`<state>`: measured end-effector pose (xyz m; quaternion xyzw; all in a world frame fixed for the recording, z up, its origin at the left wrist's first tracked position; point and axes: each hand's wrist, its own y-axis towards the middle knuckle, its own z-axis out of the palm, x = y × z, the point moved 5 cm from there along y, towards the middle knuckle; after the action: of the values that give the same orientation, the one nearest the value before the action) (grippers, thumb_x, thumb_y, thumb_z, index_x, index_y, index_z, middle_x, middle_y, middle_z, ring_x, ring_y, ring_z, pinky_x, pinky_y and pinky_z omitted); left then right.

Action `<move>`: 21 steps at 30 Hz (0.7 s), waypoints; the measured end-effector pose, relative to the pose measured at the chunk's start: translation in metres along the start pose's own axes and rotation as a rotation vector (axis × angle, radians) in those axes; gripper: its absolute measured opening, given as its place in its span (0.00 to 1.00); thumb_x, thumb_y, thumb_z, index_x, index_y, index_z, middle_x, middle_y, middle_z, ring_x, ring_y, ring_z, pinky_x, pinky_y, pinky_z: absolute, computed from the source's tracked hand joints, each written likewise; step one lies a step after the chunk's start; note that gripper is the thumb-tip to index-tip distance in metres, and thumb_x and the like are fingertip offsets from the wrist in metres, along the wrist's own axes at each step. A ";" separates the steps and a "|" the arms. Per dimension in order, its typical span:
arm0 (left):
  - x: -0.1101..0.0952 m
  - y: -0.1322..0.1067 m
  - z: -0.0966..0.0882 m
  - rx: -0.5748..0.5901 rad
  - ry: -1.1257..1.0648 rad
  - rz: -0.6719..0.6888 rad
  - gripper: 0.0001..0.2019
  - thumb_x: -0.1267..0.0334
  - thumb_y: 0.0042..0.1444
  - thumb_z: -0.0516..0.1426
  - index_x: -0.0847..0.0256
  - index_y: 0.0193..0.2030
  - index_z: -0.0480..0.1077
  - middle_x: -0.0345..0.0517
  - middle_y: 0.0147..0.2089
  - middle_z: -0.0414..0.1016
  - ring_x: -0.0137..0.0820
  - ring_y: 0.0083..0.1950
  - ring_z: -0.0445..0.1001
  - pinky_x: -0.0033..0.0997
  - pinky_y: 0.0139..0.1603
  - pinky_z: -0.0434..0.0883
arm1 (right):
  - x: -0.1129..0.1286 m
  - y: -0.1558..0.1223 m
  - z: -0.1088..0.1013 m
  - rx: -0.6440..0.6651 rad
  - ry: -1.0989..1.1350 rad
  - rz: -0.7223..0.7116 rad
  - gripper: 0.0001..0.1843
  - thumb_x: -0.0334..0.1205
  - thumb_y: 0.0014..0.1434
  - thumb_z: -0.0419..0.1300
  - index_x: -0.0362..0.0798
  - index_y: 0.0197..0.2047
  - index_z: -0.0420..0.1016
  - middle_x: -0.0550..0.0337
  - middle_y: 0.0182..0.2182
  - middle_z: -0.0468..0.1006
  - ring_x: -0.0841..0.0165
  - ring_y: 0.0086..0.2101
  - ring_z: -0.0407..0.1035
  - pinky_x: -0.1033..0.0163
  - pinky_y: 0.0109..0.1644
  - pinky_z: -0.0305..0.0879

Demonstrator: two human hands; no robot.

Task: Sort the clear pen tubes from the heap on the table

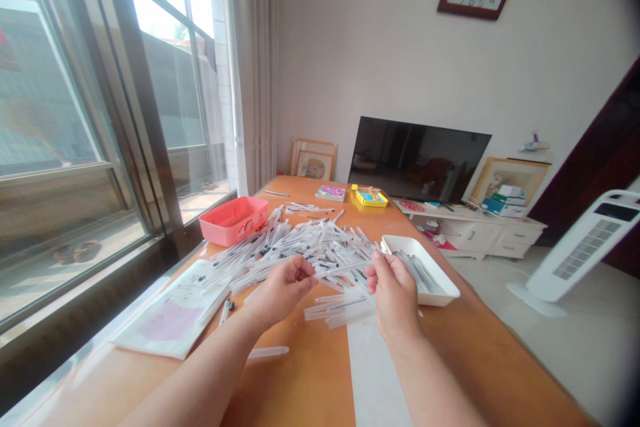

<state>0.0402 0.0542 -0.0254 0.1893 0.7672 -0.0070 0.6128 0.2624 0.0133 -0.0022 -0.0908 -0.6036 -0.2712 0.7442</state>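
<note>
Left hand point(283, 290) and right hand point(395, 293): fingers closed, each pinching one end of a single clear pen point(343, 269), held roughly level above the table point(305, 380). Pen pile point(305, 243) lies at 12 o'clock of the hands. White tray point(447, 293), holding pens, sits at 2 o'clock, just beside the right hand. Pink box point(234, 220) at 10 o'clock; booklet point(175, 310) at 9 o'clock.

Forearms point(210, 373) extended, left hand point(283, 290) pinching, right hand point(395, 297) fingers point(376, 275) curled
</note>
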 end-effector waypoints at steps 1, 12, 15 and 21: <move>-0.003 -0.001 0.000 0.011 -0.036 -0.006 0.08 0.59 0.57 0.61 0.59 0.39 0.69 0.40 0.34 0.73 0.30 0.36 0.69 0.29 0.37 0.63 | -0.001 -0.001 0.001 0.008 0.004 0.009 0.18 0.54 0.58 0.65 0.48 0.32 0.72 0.64 0.24 0.74 0.75 0.22 0.62 0.68 0.24 0.57; -0.005 0.001 -0.022 -0.177 -0.439 -0.092 0.13 0.52 0.60 0.60 0.60 0.35 0.68 0.41 0.30 0.72 0.26 0.31 0.66 0.27 0.35 0.62 | -0.009 -0.020 0.026 0.422 0.025 0.280 0.09 0.42 0.55 0.64 0.47 0.34 0.70 0.63 0.23 0.75 0.75 0.21 0.61 0.70 0.23 0.55; -0.006 0.000 -0.023 -0.225 -0.406 -0.067 0.13 0.51 0.60 0.59 0.60 0.34 0.68 0.40 0.29 0.72 0.26 0.29 0.64 0.26 0.34 0.62 | -0.008 -0.037 0.037 0.562 -0.078 0.287 0.09 0.42 0.57 0.61 0.48 0.40 0.72 0.68 0.20 0.71 0.76 0.19 0.57 0.71 0.22 0.50; -0.021 -0.006 -0.016 -0.204 -0.278 -0.077 0.16 0.48 0.60 0.57 0.60 0.38 0.72 0.41 0.27 0.72 0.28 0.28 0.66 0.28 0.31 0.62 | -0.002 -0.056 0.054 0.661 -0.292 0.005 0.17 0.47 0.62 0.60 0.48 0.49 0.79 0.63 0.26 0.75 0.69 0.25 0.67 0.66 0.29 0.65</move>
<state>0.0274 0.0470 -0.0031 0.0940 0.6785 0.0214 0.7283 0.1876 -0.0080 -0.0009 0.1156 -0.7584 -0.0438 0.6399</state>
